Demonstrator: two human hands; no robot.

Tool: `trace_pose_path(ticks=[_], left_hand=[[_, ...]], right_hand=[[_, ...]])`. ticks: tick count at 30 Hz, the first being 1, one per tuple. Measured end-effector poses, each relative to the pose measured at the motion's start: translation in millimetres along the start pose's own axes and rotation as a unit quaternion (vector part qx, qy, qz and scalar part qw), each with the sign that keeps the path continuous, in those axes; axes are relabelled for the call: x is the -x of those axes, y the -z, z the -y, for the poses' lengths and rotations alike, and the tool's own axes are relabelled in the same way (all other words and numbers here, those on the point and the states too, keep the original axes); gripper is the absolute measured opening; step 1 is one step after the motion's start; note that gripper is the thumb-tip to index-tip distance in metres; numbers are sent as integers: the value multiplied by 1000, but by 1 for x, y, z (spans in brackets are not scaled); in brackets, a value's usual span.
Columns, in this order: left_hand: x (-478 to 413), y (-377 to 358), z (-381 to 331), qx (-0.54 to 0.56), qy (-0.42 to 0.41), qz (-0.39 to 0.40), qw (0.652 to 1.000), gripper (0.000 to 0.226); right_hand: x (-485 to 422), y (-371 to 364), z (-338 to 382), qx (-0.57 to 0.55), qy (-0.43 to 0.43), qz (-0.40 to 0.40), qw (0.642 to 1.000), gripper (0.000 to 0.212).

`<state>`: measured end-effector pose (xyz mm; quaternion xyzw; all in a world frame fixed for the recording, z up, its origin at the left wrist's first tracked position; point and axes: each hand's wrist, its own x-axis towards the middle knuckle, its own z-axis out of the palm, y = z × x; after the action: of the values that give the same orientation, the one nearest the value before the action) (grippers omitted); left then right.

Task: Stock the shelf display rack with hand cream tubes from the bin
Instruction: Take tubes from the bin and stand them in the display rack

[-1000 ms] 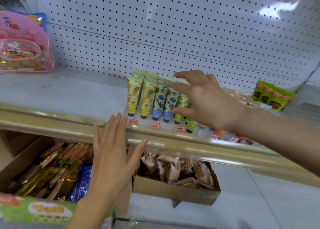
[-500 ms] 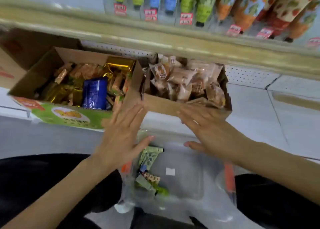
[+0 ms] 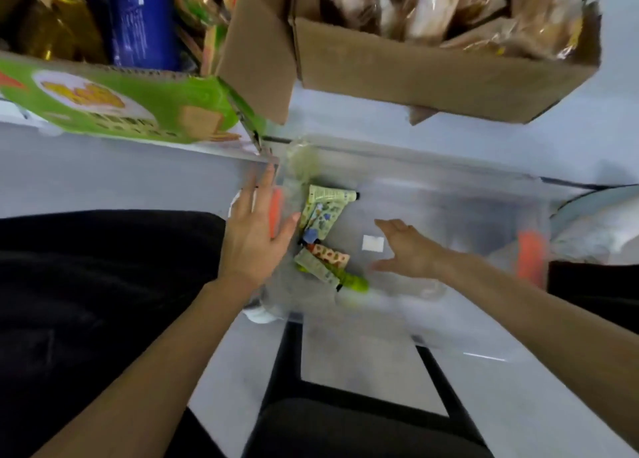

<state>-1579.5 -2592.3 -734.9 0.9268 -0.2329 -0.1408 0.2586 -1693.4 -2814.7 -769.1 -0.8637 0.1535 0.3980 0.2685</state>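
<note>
Head: left hand (image 3: pixel 256 239), right hand (image 3: pixel 411 250) splayed

One wide-angle camera worn on the person's head looks steeply down, tilted a little forward, from close above the clear bin (image 3: pixel 449 208) that fills mid-frame, with a green carton (image 3: pixel 131 101) and a brown cardboard box (image 3: pixel 432 84) crossing the top edge of the view.
</note>
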Motion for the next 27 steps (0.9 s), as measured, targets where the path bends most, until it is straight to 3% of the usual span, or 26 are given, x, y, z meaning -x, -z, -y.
trace_pose_path(ticks=[2,5,10,14,19,22,25,27], left_hand=[[9,-14,8,38,19,6,999,76],[19,-29,18,40,-34,4,999,71],[21,-42,23,83,-42,-51,994,63],[22,-42,25,109,-47,-60,991,59],[22,-42,25,119,-45,-65,990,58],[21,-43,25,120,-44,-71,989,58],[21,-43,26,118,-49,-79,989,60],[21,-43,26,118,-48,-79,989,59]], right_hand=[[-17,-6,0,-35,10,-4,999,99],[-43,-12,2,-60,39,-30,997,101],[-88,-9,8,-90,81,-110,987,102],[-114,-9,15,-38,98,-140,985,106],[-132,-21,24,-12,46,-160,986,104],[-133,-36,13,1,10,-118,993,99],[-134,-53,0,-187,-5,-107,977,80],[-127,-55,4,-411,-32,-115,904,55]])
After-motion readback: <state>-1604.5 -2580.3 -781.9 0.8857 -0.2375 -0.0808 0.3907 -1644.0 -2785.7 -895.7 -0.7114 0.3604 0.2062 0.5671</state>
